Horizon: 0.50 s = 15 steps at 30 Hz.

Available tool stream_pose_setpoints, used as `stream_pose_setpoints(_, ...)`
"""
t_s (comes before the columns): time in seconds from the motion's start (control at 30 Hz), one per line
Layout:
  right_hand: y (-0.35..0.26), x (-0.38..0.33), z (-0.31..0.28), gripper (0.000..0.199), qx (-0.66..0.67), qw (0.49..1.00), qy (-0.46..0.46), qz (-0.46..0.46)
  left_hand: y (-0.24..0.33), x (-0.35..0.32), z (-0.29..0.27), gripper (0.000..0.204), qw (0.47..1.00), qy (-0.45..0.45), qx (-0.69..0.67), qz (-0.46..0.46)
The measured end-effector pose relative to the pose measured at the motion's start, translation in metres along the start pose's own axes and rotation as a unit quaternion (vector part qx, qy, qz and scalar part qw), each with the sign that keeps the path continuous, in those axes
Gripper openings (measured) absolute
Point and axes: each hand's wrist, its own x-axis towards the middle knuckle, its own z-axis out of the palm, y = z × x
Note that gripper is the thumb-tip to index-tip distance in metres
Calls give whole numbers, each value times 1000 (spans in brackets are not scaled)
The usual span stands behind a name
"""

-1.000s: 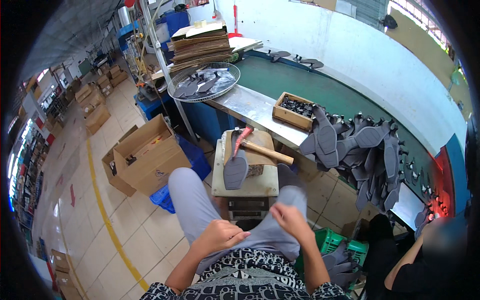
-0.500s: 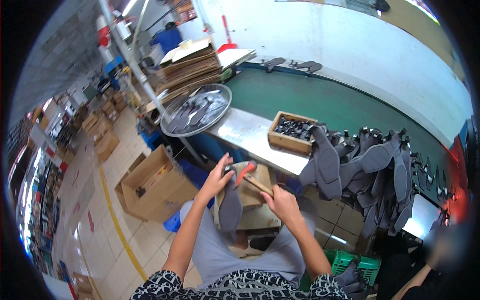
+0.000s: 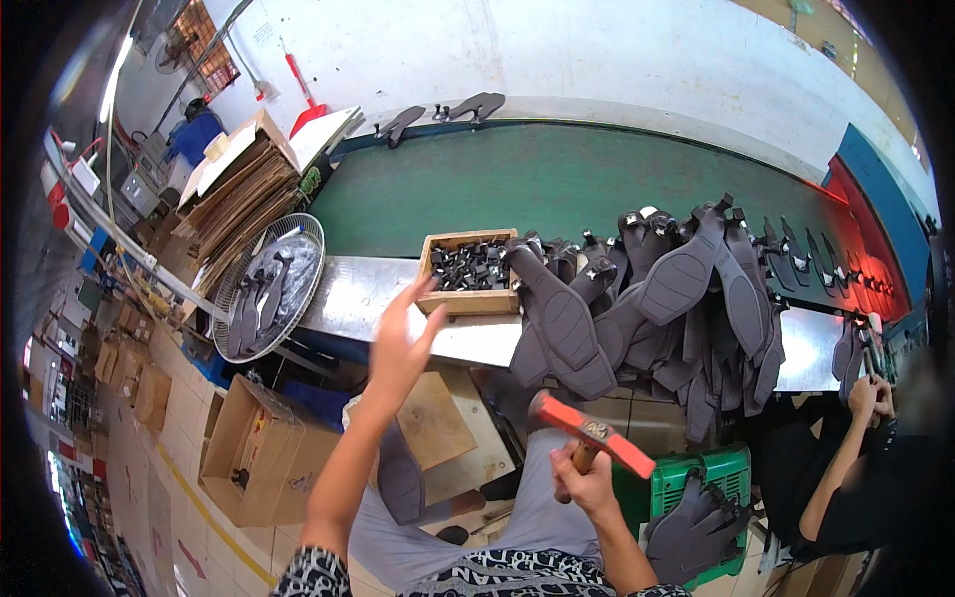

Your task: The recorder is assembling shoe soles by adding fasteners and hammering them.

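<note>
My left hand (image 3: 398, 348) is raised at the metal ledge with its fingers apart and nothing visible in them. Its fingertips are at the near left corner of a wooden box (image 3: 468, 304) full of small black pieces (image 3: 473, 265). My right hand (image 3: 589, 484) grips a hammer (image 3: 597, 432) by its wooden handle, red head up, above my right thigh. A dark grey shoe sole (image 3: 400, 478) lies by my left thigh, beside a wooden block (image 3: 430, 423) on a low stand; its upper end is partly hidden behind my left forearm.
A big heap of grey heeled soles (image 3: 686, 289) overhangs the ledge beside a green conveyor belt (image 3: 557, 169). Left stand a round wire tray (image 3: 318, 289) and a cardboard box (image 3: 269, 468). A green crate (image 3: 731, 478) holds soles at right, near a co-worker's hands (image 3: 870, 398).
My left hand has let go of the sole and moved up to the wooden box. The hammer has moved right, away from the sole. The view has turned rightward.
</note>
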Motion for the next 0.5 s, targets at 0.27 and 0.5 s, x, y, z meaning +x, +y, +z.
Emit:
stream_pose_setpoints(0.27, -2, -42, 30, 26, 45, 995, 38, -79, -60, 61, 101, 22, 990, 40, 33, 131)
stream_pose_setpoints(0.5, 20, -71, 38, 31, -21, 993, 45, -103, -59, 32, -59, 18, 954, 291, -56, 52)
